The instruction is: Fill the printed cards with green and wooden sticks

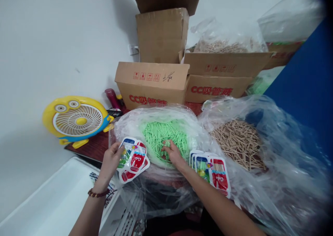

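Note:
My left hand (pixel 111 156) is closed on a small fanned stack of candy packets (pixel 132 158), flat sachets with a green-and-blue half and a red Cola half. My right hand (pixel 173 155) reaches into a heap of thin green candy sticks (pixel 156 132) in an open clear plastic bag (pixel 130 120). Its thumb and fingers are drawn together around a few of these sticks, partly hidden by the hand. Beside my right forearm lies another stack of the same packets (pixel 220 175), with green and brown sticks showing through. Farther right, brown candy sticks (pixel 238 142) fill a second open bag.
A yellow fan (pixel 78 120) stands at the table's left, near a dark red bottle (pixel 111 98). Cardboard boxes (pixel 153 77) line the back, one with a bag of sticks (pixel 223 46) on top. A white tub (pixel 54 194) is at lower left; a blue panel (pixel 301 80) rises at right.

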A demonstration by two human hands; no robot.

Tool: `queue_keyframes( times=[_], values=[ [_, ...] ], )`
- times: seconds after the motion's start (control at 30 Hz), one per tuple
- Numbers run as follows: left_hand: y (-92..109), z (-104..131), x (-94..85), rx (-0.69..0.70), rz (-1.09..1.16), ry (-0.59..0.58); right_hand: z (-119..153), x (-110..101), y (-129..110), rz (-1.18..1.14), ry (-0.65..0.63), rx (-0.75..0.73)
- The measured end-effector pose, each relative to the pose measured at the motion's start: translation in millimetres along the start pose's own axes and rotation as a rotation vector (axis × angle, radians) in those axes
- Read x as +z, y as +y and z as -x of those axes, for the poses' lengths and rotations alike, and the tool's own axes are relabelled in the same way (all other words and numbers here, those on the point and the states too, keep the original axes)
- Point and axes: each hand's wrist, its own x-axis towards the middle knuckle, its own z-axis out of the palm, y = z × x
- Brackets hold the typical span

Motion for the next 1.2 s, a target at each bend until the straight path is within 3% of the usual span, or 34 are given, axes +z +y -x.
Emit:
queue_keyframes(
  times=[0.27,0.57,0.93,1.2],
  values=[
    [-1.4,0.4,-1.5,-0.183,0.260,-0.012,4.5,-2.1,-12.9,0.033,0.028,-0.007],
    [7.3,3.1,-5.1,-0.185,0.305,-0.003,-14.2,-12.1,-15.3,0.112,0.048,-0.080],
    [11.8,10.5,-3.3,-0.196,0.362,-0.048,21.5,-10.3,-11.5,0.195,-0.033,-0.089],
    [14.8,9.4,-1.8,-0.226,0.388,-0.019,11.9,-17.0,-16.8,0.251,0.012,-0.054]
  ],
)
